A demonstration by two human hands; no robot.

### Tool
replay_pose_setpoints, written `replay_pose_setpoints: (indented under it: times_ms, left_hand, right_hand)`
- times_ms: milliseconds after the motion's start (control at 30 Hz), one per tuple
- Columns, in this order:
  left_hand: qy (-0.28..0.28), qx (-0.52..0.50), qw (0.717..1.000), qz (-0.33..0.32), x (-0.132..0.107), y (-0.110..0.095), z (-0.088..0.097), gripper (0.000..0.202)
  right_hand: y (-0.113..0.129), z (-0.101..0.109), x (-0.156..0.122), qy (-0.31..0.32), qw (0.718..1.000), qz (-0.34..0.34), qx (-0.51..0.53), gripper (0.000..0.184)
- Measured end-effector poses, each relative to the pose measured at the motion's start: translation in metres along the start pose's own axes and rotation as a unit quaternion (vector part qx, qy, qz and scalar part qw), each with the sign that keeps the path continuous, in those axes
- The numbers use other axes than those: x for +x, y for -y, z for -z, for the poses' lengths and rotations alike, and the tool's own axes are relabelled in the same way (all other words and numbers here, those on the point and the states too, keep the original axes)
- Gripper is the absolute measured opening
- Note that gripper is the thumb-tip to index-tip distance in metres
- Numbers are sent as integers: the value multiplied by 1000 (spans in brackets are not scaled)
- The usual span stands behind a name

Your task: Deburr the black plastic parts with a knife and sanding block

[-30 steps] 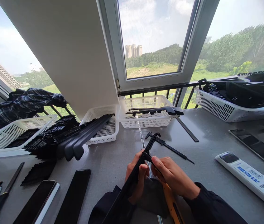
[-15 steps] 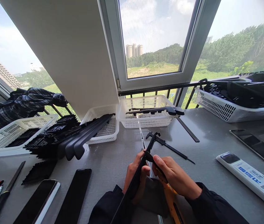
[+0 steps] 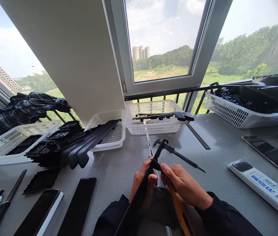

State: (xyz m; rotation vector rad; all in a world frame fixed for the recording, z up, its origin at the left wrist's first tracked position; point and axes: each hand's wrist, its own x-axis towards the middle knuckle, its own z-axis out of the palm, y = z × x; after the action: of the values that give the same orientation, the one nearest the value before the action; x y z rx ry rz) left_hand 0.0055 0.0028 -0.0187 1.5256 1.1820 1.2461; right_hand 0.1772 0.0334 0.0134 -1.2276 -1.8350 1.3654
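Note:
My left hand (image 3: 142,182) is closed around a long black plastic strip part (image 3: 139,200), which slants from the lower middle of the view up past the fingers. My right hand (image 3: 184,185) pinches a small dark blade-like tool (image 3: 156,165), thumb on top. Its tip touches or lies right over the edge of the black part; most of its grip is hidden in the palm. Beneath the right hand lies an orange tool (image 3: 181,214) with a metal strip under it. Just beyond both hands a black caliper (image 3: 183,158) rests on the table.
A white basket (image 3: 153,130) with black parts stands ahead, and another basket (image 3: 229,113) sits far right. Long black parts (image 3: 82,147) lean across the left baskets. A white handheld device (image 3: 262,186) lies right; dark phone-like slabs (image 3: 78,206) and a file (image 3: 13,193) lie left.
Both hands keep nearly the same place and grip. The lower end of the black part has shifted very slightly left, and the right fingers have moved a little.

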Motion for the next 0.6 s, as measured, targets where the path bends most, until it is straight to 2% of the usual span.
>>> replay_pose_setpoints:
  times_ms: [267,600]
  left_hand:
    - [-21,-39,999,-8,4,8,1,85]
    - [-32,-27,999,-9,6,1,2,86]
  right_hand:
    - [0,0,-1,1,999,-18,-27,82]
    - [6,6,-3,25,998,-37,-37,80]
